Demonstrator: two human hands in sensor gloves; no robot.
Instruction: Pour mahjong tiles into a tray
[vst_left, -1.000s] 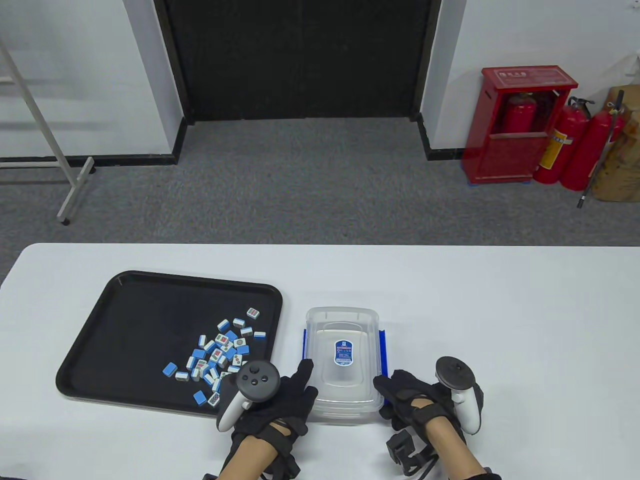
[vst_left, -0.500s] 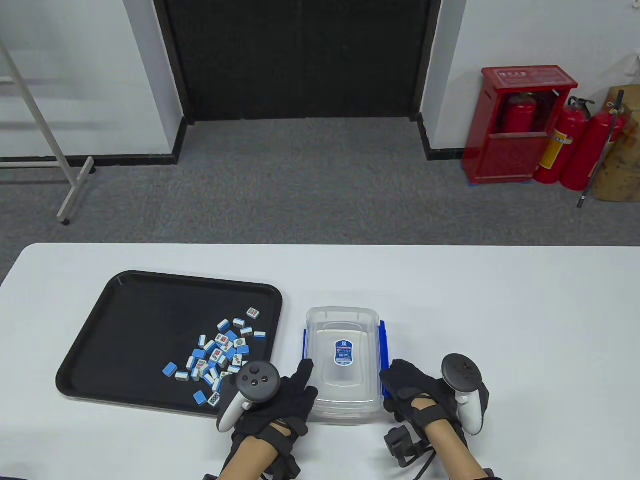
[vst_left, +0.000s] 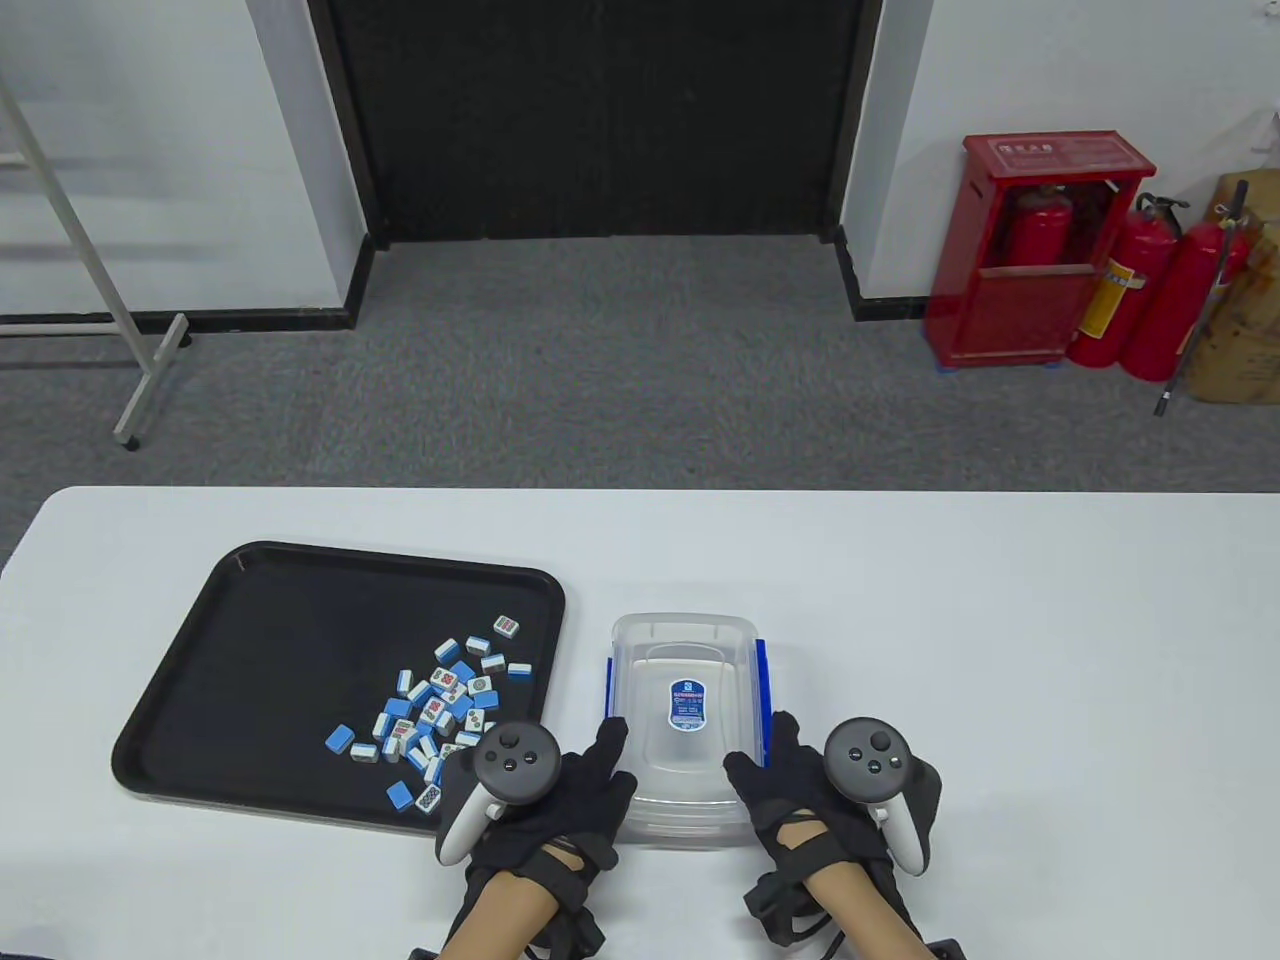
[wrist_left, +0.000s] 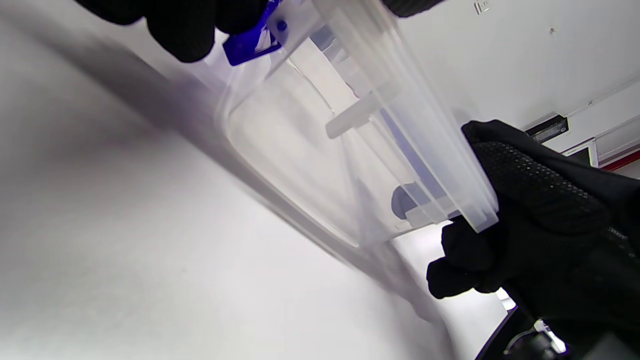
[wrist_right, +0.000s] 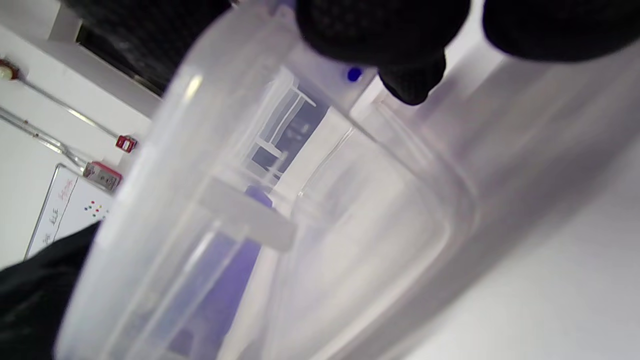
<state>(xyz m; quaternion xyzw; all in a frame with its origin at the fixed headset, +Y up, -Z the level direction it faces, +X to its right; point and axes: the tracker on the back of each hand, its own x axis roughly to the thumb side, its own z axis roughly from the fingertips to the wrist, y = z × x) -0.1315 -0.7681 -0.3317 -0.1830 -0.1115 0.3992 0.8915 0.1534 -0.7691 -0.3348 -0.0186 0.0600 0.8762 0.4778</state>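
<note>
White table (vst_left: 1000, 620): clear box (vst_left: 688, 668) sits emptied right of black tray (vst_left: 250, 640) w/ tiles (vst_left: 440, 705). Left hand (vst_left: 560, 800) & right hand (vst_left: 800, 790) grip its near corners. Prob. light, stiff, slick plastic; hold by rim.

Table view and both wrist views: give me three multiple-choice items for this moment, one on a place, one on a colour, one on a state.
1. Where do the blue-backed mahjong tiles lie?
A. In the black rectangular tray
B. In the clear plastic box
C. On the white table

2. What colour are the box's side latches?
A. Red
B. Blue
C. Green

3. What does the clear box contain?
A. A heap of tiles
B. Water
C. No tiles

Answers: 1 A, tiles are clustered in the tray's near right part. 2 B, blue strips flank the box. 3 C, its bottom label shows, while the left hand and right hand touch its sides.
</note>
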